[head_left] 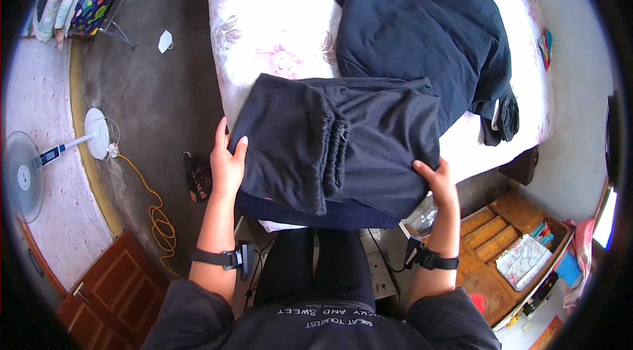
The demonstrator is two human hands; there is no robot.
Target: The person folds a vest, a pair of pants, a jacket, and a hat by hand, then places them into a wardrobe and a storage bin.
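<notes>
A folded black garment point(389, 139), which looks like a pair of trousers with gathered cuffs, lies across the near end of the bed. Its gathered edges run down the middle of the fold. My left hand point(227, 164) grips the left edge, thumb on top and some fingers out of sight beneath the cloth. At the lower right edge, my right hand point(440, 182) pinches the fabric with the thumb above and the fingers mostly hidden. A dark navy cloth point(330, 213) shows under the garment's near edge.
A large black garment point(422, 30) is spread on the floral-sheeted bed point(270, 33). A wooden drawer unit point(484, 271) stands at the right. On the left are a fan point(26, 175), a yellow cable point(160, 218) and a wooden door point(112, 287).
</notes>
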